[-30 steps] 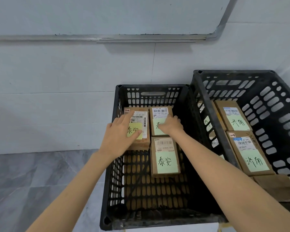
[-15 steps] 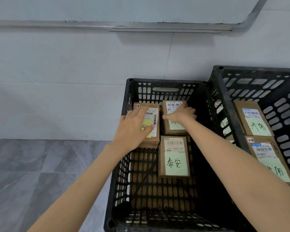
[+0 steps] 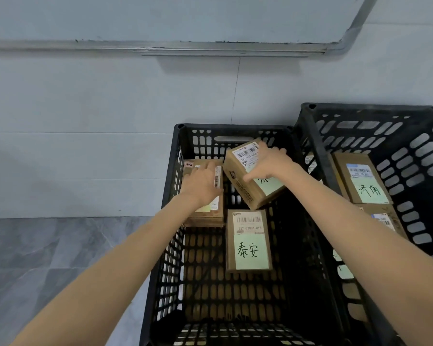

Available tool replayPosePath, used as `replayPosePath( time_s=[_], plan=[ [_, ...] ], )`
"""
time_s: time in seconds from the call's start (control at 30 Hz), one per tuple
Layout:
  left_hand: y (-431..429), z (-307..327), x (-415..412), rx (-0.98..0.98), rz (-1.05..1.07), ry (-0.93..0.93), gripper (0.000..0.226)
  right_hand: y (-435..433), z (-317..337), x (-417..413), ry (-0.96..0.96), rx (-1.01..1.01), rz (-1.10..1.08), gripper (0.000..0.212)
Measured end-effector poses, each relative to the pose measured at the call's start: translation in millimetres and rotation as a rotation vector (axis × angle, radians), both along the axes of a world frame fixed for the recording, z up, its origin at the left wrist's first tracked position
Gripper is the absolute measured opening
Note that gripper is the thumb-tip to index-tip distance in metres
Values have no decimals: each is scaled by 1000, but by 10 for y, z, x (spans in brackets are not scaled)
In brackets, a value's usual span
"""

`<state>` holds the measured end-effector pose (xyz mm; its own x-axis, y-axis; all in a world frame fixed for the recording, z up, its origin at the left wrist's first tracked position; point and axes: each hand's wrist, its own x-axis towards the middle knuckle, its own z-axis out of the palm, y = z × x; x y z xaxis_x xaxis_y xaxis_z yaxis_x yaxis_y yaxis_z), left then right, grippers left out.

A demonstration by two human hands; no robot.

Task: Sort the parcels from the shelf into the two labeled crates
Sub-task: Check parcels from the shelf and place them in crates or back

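Observation:
Two black slotted crates stand side by side on the floor. In the left crate (image 3: 171,216) my right hand (image 3: 269,163) grips a brown parcel (image 3: 240,181) with a green note, lifted and tilted off the crate floor. My left hand (image 3: 203,182) rests flat on another brown parcel (image 3: 205,216) at the crate's back left. A third parcel (image 3: 248,239) with a green handwritten note lies flat in the middle. The right crate (image 3: 308,121) holds two parcels with green notes, the rear one (image 3: 363,178) and a nearer one (image 3: 383,221) partly behind my right forearm.
A pale tiled wall (image 3: 110,108) rises right behind the crates, with a metal rail (image 3: 160,46) high up. Grey marbled floor (image 3: 48,258) lies left of the left crate. The near half of the left crate holds no parcel.
My right hand has lifted the back-right parcel and tilted it, where it lay flat before. My left hand stays on the back-left parcel. The view has drifted left.

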<state>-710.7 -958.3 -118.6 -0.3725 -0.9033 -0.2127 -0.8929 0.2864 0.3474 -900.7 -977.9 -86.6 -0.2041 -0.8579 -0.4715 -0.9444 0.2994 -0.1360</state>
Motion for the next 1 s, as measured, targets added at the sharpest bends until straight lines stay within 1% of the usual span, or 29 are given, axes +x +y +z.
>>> replayPosePath(
  time_s=[0.03, 0.1, 0.17, 0.3, 0.37, 0.43, 0.5, 0.53, 0.57, 0.6, 0.67, 0.73, 0.83, 1.0],
  plan=[
    [-37, 16, -8, -18, 35, 81, 72, 26, 15, -2, -12, -14, 3, 127],
    [-118, 52, -22, -32, 30, 202, 85, 74, 42, 0, -25, -37, 3, 127],
    [-176, 72, -39, -15, -6, 254, 93, 116, 46, 14, -25, -64, 2, 125],
    [-242, 79, -103, 54, -2, 407, 95, 153, 11, 35, -20, -83, -34, 123],
    [-294, 87, -128, 64, -25, 386, 91, 140, 2, 25, -45, -74, -73, 118],
    [-316, 60, -146, 103, -75, 281, 89, 127, -11, 24, -62, -61, -107, 113],
    [-252, 1, -180, 151, -95, 163, 96, 119, -28, 42, -64, -43, -110, 109],
    [-217, -27, -197, 147, -76, 134, 99, 111, -28, 50, -53, -32, -99, 108],
    [-194, -47, -212, 120, -45, 144, 101, 95, -17, 55, -37, -21, -82, 107],
    [-193, -49, -221, 88, -17, 192, 100, 74, 8, 57, -23, -10, -65, 105],
    [-249, -5, -220, 85, -21, 334, 97, 30, 74, 53, -17, 17, -39, 103],
    [-306, 63, -189, 116, -95, 420, 89, 17, 118, 36, -27, 34, -13, 102],
    [-344, 140, -146, 106, -140, 479, 64, 61, 138, 3, -40, 10, 16, 103],
    [-312, 137, -187, 56, -92, 486, 50, 102, 132, -23, -64, -27, 16, 106]
  ],
)
